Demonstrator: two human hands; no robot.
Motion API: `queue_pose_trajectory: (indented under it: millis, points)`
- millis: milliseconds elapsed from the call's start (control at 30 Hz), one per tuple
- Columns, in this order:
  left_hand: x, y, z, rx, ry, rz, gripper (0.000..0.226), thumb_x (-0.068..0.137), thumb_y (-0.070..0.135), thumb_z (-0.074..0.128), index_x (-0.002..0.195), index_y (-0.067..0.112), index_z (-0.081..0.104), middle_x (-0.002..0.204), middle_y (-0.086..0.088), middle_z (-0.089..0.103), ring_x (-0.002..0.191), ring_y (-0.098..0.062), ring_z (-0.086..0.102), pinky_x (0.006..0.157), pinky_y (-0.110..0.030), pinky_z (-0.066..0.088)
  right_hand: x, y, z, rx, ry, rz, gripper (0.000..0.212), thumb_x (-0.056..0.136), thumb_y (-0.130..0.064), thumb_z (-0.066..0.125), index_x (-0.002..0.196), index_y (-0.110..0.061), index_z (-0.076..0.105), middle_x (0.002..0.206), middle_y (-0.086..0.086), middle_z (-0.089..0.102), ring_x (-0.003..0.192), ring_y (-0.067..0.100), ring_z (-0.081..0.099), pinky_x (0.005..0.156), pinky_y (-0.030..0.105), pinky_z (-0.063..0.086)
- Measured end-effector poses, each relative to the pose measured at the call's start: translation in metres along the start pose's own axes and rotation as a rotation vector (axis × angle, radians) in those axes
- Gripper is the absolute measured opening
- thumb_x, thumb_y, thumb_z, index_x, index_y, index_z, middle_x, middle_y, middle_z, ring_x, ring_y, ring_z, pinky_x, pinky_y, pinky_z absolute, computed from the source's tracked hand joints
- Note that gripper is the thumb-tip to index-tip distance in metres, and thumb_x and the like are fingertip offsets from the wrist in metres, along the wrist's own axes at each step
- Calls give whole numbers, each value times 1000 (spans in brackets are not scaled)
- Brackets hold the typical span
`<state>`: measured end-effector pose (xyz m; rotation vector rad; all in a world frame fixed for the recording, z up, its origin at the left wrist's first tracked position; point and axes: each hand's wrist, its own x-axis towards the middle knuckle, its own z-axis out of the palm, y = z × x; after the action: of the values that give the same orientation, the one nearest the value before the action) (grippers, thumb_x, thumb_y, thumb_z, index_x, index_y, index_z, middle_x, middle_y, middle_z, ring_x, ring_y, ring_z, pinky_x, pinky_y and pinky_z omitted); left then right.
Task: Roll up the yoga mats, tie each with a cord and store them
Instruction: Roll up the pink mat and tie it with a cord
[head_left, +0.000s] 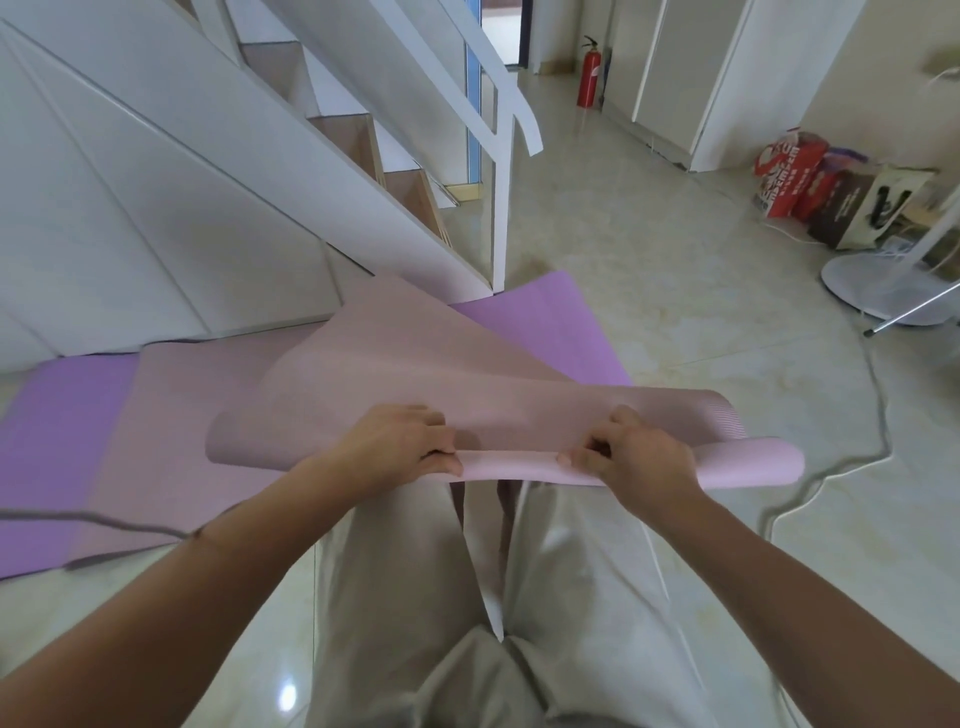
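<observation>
Barely started: left hand and right hand each curl round the near edge of the pink mat, held up off the floor, with only a first turn forming between them. Foam looks thin, floppy and fine-ribbed. Beyond the hands, the purple mat lies flat underneath, unrolled. No tying or storing done yet.

Bare forearms, no sleeves; loose, pale grey-beige trousers.
</observation>
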<state>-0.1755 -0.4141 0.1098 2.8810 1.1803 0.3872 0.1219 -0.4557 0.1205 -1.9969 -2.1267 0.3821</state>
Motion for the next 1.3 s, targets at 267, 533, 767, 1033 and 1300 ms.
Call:
queue_pose_trajectory:
  millis: [267, 533, 767, 1033, 1300]
  points:
    - [3, -15, 2, 69, 181, 193, 56, 98, 60, 36, 72, 26, 71, 74, 2, 55, 59, -18, 55, 42, -25, 36, 4, 1, 1, 51, 46, 27, 34, 84, -65, 59, 72, -34, 54, 89, -10, 53, 80, 15, 56, 63, 30, 36]
    - [7, -28, 7, 21, 170, 202, 55, 90, 63, 49, 64, 18, 64, 69, 1, 50, 57, -21, 50, 44, -26, 39, 25, 7, -2, -18, 85, 82, 44, 78, -62, 68, 79, -23, 49, 76, -6, 56, 73, 21, 54, 59, 31, 35]
    - [8, -29, 1, 10, 213, 66, 46, 76, 63, 53, 77, 19, 66, 62, 6, 61, 50, -21, 58, 48, -26, 46, 22, 28, 33, -159, 858, -571, 45, 91, -41, 63, 57, -13, 55, 52, 3, 48, 46, 24, 49, 42, 31, 34]
    - [-27, -17, 11, 199, 292, 139, 38, 91, 49, 54, 89, 19, 77, 84, -4, 64, 69, -26, 58, 56, -32, 42, -6, 37, 33, -171, 710, -536, 35, 84, -55, 68, 79, -21, 76, 81, 0, 65, 72, 28, 58, 67, 37, 40]
    - [-17, -31, -17, -115, 47, -180, 72, 90, 77, 27, 120, 28, 72, 93, 3, 65, 84, -23, 62, 72, -28, 42, 13, 19, 3, 107, 226, -34, 50, 81, -73, 43, 88, -31, 70, 76, -12, 59, 87, 18, 56, 78, 35, 31]
